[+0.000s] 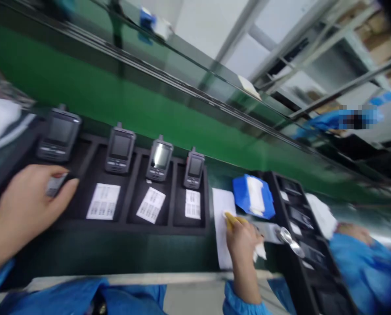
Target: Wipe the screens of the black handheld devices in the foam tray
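At the left, my left hand (pixel 31 210) pinches a small grey rectangular piece (pixel 55 184) between thumb and fingers, over the leftmost compartment of a black tray (pixel 179 228). Four handheld radios with screens stand in a row along its compartments: the leftmost radio (pixel 60 133), a second radio (pixel 120 149), a third radio (pixel 160 159) with a lit or reflecting screen, and the rightmost radio (pixel 193 169). Printed label sheets (pixel 103 202) lie below three of them. My right hand (pixel 243 240) closes on a slim yellow thing (pixel 230 218), its tip at a white paper strip (pixel 222 245); its kind is unclear.
A blue packet (pixel 241 194) with white wipes lies past my right hand. Round metal pieces (pixel 290 243) sit near a second black tray (pixel 281 210) holding dark devices. A co-worker's blue sleeve (pixel 362 267) is at far right. A raised rail (pixel 182 89) runs behind the green bench.
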Available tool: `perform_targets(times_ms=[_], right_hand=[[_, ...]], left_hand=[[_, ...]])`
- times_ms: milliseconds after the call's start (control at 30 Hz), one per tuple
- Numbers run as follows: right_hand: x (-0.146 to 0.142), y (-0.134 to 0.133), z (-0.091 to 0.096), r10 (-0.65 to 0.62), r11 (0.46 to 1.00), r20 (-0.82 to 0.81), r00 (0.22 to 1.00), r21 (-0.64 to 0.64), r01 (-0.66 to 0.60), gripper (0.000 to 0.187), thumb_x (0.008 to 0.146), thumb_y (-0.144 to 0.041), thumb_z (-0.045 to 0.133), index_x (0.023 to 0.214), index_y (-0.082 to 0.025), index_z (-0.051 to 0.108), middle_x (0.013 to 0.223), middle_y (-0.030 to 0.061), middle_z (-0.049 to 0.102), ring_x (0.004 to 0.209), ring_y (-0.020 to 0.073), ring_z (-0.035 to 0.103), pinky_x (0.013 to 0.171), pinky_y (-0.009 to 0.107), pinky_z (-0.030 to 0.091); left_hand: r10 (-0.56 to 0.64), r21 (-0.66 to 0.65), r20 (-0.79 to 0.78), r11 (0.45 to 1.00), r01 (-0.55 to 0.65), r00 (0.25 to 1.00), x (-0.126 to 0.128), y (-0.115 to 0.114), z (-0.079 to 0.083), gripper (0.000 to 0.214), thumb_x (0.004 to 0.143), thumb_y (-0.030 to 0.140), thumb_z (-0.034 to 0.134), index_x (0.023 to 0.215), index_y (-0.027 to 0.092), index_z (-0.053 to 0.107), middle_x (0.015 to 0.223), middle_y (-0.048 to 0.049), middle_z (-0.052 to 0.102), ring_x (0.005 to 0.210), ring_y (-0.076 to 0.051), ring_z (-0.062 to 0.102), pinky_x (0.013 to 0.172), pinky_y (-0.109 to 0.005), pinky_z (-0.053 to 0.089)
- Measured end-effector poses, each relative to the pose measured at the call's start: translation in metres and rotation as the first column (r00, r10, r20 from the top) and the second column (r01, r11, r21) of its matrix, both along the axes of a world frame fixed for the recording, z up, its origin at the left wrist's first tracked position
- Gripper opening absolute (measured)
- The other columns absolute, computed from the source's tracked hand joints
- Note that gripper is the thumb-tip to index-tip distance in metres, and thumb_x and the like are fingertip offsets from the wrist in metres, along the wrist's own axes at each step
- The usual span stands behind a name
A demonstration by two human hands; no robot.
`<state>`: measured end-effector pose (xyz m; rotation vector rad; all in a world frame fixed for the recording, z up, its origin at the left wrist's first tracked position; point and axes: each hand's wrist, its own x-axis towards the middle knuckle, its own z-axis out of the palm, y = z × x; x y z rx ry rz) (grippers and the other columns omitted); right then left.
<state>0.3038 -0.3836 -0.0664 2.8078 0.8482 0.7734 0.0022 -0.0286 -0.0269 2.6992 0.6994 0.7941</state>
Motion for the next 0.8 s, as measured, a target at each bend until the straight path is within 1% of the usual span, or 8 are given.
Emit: perform_targets(times_ms=[33, 100, 133, 200, 300, 467, 600, 800], right_hand=[[0.003, 0.006, 0.003, 0.013, 0.999, 0.018, 1.0, 0.038, -0.013, 0.032, 0.08, -0.022, 0.04, 0.066, -0.016, 0.068, 0.068, 0.0085, 0.061, 0.065, 0.0178, 0.045, 0.061, 0.031, 0.017], [0.012, 0.023, 0.014, 0.063, 0.992, 0.037, 0.997, 0.108, -0.067, 0.033, 0.08, -0.025, 0.039, 0.07, -0.015, 0.069, 0.073, 0.0103, 0.062, 0.064, 0.0178, 0.045, 0.06, 0.032, 0.017], [0.015, 0.036, 0.021, 0.123, 0.983, 0.045, 0.991, 0.135, -0.128, 0.032, 0.08, -0.026, 0.04, 0.071, -0.015, 0.069, 0.076, 0.0102, 0.062, 0.065, 0.0178, 0.045, 0.061, 0.032, 0.017], [0.017, 0.07, 0.037, 0.304, 0.935, 0.075, 0.95, 0.168, -0.312, 0.028, 0.078, -0.024, 0.042, 0.073, -0.016, 0.069, 0.079, 0.009, 0.061, 0.068, 0.0181, 0.045, 0.063, 0.033, 0.02], [0.008, 0.132, 0.057, 0.549, 0.8, 0.172, 0.818, 0.174, -0.574, 0.025, 0.071, -0.013, 0.043, 0.076, -0.017, 0.067, 0.076, 0.0064, 0.058, 0.073, 0.0183, 0.045, 0.069, 0.034, 0.025], [-0.011, 0.214, 0.061, 0.751, 0.632, 0.167, 0.639, 0.099, -0.769, 0.028, 0.069, -0.003, 0.046, 0.074, -0.02, 0.067, 0.084, 0.0042, 0.062, 0.082, 0.0178, 0.045, 0.078, 0.036, 0.023], [-0.014, 0.232, 0.053, 0.79, 0.604, 0.108, 0.604, 0.031, -0.796, 0.031, 0.071, 0.001, 0.048, 0.078, -0.02, 0.069, 0.087, 0.0037, 0.063, 0.084, 0.0175, 0.045, 0.081, 0.037, 0.022], [-0.032, 0.205, 0.035, 0.85, 0.525, 0.012, 0.527, 0.07, -0.848, 0.025, 0.071, 0.001, 0.05, 0.066, -0.019, 0.065, 0.091, 0.0024, 0.065, 0.084, 0.016, 0.046, 0.084, 0.038, 0.022]], left_hand=[[0.153, -0.021, -0.012, 0.988, -0.153, 0.988, 0.002, 0.0, 0.002, 0.043, 0.09, 0.042, 0.032, 0.095, 0.009, 0.059, 0.087, -0.0044, 0.058, 0.109, -0.028, 0.052, 0.084, -0.045, 0.041], [0.263, -0.028, -0.024, 0.964, -0.264, 0.964, 0.002, -0.002, 0.008, 0.049, 0.089, 0.046, 0.03, 0.092, 0.008, 0.06, 0.087, -0.0053, 0.056, 0.097, -0.023, 0.057, 0.084, -0.04, 0.044], [0.252, -0.019, -0.049, 0.967, -0.254, 0.966, 0.001, -0.003, 0.01, 0.048, 0.09, 0.045, 0.031, 0.092, 0.007, 0.06, 0.088, -0.0063, 0.055, 0.094, -0.022, 0.057, 0.085, -0.039, 0.045], [0.194, 0.004, -0.106, 0.981, -0.194, 0.975, -0.001, -0.011, 0.015, 0.038, 0.092, 0.037, 0.037, 0.092, 0.007, 0.06, 0.09, -0.0082, 0.057, 0.093, -0.022, 0.056, 0.088, -0.039, 0.046], [0.007, -0.003, -0.109, 1.0, -0.007, 0.994, 0.004, -0.03, 0.019, 0.023, 0.092, 0.025, 0.044, 0.091, 0.01, 0.061, 0.093, -0.0093, 0.06, 0.098, -0.022, 0.055, 0.093, -0.039, 0.045], [-0.349, -0.017, -0.166, 0.936, 0.351, 0.922, 0.039, -0.068, 0.016, 0.029, 0.093, 0.031, 0.047, 0.112, 0.013, 0.059, 0.124, -0.0084, 0.058, 0.127, -0.026, 0.042, 0.111, -0.046, 0.027], [-0.394, 0.026, -0.267, 0.909, 0.416, 0.879, 0.068, -0.082, 0.002, 0.052, 0.09, 0.047, 0.051, 0.126, 0.01, 0.051, 0.138, -0.0126, 0.046, 0.132, -0.027, 0.037, 0.112, -0.047, 0.022], [-0.296, 0.046, -0.297, 0.945, 0.324, 0.908, 0.081, -0.085, -0.017, 0.046, 0.095, 0.041, 0.041, 0.128, 0.009, 0.05, 0.14, -0.0126, 0.044, 0.134, -0.025, 0.033, 0.113, -0.046, 0.016]])
